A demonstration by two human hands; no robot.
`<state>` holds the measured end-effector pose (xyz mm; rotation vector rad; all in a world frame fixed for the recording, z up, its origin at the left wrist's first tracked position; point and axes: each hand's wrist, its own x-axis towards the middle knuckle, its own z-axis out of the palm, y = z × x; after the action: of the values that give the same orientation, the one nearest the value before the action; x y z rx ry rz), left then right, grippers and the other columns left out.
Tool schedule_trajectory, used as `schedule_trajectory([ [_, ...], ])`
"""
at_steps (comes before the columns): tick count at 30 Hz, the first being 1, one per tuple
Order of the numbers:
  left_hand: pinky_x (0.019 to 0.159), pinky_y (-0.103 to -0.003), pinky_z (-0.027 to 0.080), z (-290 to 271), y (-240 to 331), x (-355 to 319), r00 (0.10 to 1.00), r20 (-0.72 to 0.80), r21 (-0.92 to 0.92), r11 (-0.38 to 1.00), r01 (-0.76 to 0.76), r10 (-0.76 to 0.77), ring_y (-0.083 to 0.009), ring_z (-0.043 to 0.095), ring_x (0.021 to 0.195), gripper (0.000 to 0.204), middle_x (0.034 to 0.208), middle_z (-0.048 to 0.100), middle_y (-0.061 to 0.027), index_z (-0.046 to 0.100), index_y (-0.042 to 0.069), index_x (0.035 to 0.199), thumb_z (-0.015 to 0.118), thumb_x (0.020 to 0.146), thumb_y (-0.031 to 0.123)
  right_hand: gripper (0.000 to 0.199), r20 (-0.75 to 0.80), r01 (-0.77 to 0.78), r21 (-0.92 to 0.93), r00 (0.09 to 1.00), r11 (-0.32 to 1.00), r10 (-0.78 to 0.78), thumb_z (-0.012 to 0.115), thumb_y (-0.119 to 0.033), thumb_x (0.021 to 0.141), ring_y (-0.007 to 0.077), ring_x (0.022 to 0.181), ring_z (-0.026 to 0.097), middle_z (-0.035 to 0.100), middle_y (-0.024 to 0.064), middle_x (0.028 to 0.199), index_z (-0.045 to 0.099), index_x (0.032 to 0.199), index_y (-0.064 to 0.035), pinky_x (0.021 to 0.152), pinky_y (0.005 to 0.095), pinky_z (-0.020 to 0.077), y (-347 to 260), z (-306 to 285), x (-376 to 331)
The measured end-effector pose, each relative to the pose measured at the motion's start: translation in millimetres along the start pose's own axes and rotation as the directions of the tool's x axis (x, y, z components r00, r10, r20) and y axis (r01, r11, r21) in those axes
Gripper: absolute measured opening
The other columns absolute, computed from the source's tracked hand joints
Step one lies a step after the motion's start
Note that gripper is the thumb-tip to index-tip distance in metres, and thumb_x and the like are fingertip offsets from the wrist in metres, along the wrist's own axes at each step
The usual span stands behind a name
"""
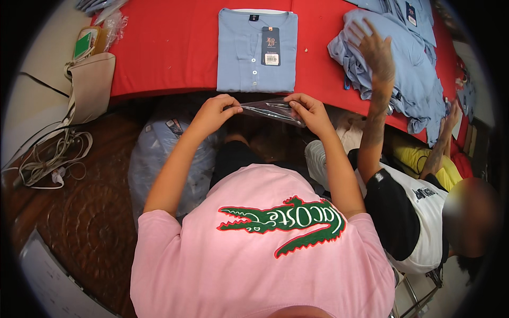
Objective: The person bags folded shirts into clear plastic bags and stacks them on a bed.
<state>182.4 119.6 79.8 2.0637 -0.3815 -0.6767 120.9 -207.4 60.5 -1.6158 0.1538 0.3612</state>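
A clear plastic bag (271, 109) is stretched level between my hands, just off the table's near edge. My left hand (218, 109) pinches its left end between thumb and fingers. At the other end, my right hand (312, 112) grips the bag the same way. Directly beyond it lies a folded light blue shirt (238, 58), front up, with its neckline at the far side and small white buttons down the middle. A dark hang tag (271, 45) with a white label rests on the shirt's right half.
A red cloth (169, 47) covers the table. To the right, a co-worker's hand (375, 50) is over a heap of blue shirts (408, 69). A big clear sack of blue garments (164, 159) stands on the floor at left, near tangled white cables (50, 156).
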Motion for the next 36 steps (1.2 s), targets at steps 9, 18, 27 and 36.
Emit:
schedule_trajectory([
  [9, 0.099, -0.045, 0.047, 17.4, -6.6, 8.7, 0.887, -0.416, 0.385, 0.923, -0.029, 0.201, -0.0302, 0.070, 0.095, 0.014, 0.093, 0.076, -0.0077, 0.080, 0.009, 0.095, 0.073, 0.093, 0.021, 0.012, -0.311, 0.073, -0.565, 0.904, 0.822, -0.293, 0.079, -0.014, 0.089, 0.0251, 0.083, 0.070, 0.067, 0.0122, 0.089, 0.078, 0.093, -0.0027, 0.076, 0.0357, 0.0543, -36.6, -1.3, 34.2],
  [18, 0.083, -0.055, 0.053, -1.1, 3.4, 27.0, 0.768, -0.640, 0.336, 0.905, 0.261, 0.016, -0.0431, 0.068, 0.096, 0.016, 0.101, 0.070, -0.0208, 0.071, 0.002, 0.096, 0.064, 0.099, 0.016, 0.011, -0.424, -0.209, -0.235, 0.901, 0.949, 0.093, 0.080, -0.007, 0.088, 0.0163, 0.063, 0.072, 0.067, 0.0094, 0.091, 0.075, 0.088, 0.0030, 0.059, 0.0312, 0.0582, -60.9, 27.7, 81.2],
  [27, 0.084, -0.052, 0.054, -35.2, -0.1, 107.5, 0.764, -0.632, 0.363, 0.920, 0.146, 0.128, -0.0434, 0.069, 0.098, 0.020, 0.103, 0.071, -0.0213, 0.073, 0.001, 0.100, 0.065, 0.100, 0.019, 0.011, -0.497, 0.052, -0.134, 0.860, 0.990, -0.112, 0.071, -0.006, 0.099, 0.0137, 0.078, 0.071, 0.068, 0.0079, 0.105, 0.075, 0.104, 0.0034, 0.060, 0.0258, 0.0595, -31.1, 10.5, 118.7],
  [36, 0.088, -0.040, 0.055, -88.8, 25.8, 130.9, 0.894, -0.441, 0.130, 0.991, -0.024, 0.079, -0.0262, 0.072, 0.099, 0.021, 0.101, 0.075, -0.0126, 0.074, 0.001, 0.104, 0.070, 0.099, 0.021, 0.017, -0.443, 0.151, -0.330, 0.847, 0.932, -0.294, 0.073, -0.018, 0.100, 0.0120, 0.061, 0.064, 0.070, 0.0079, 0.103, 0.072, 0.104, -0.0015, 0.055, 0.0249, 0.0500, -45.4, -8.3, 121.7],
])
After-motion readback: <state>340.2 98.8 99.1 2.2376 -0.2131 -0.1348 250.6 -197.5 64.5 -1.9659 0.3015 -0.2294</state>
